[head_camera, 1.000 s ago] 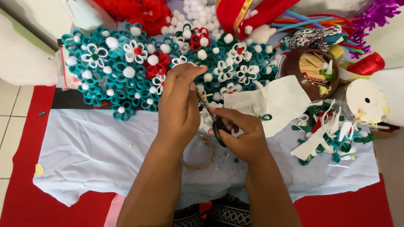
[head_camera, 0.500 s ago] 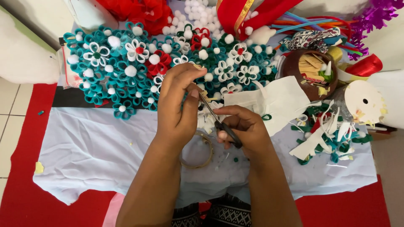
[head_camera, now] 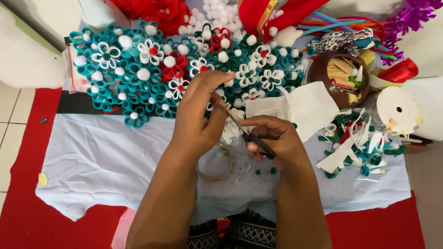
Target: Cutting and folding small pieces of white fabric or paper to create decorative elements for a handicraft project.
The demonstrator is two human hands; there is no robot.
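Left hand [head_camera: 198, 122] hides whatever small piece its fingers pinch. Scissors [head_camera: 249, 136]: handles buried in right hand [head_camera: 277, 143], blade tips behind left thumb. Ring [head_camera: 217, 173] partly under left wrist. Red ribbon [head_camera: 272, 14] and purple tinsel [head_camera: 410, 16] cut off at top edge.

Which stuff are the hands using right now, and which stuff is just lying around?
In use: scissors in the right hand; left hand pinching something small and hidden.

Lying about: felt flowers, brown bowl, ring, felt scraps, white disc.
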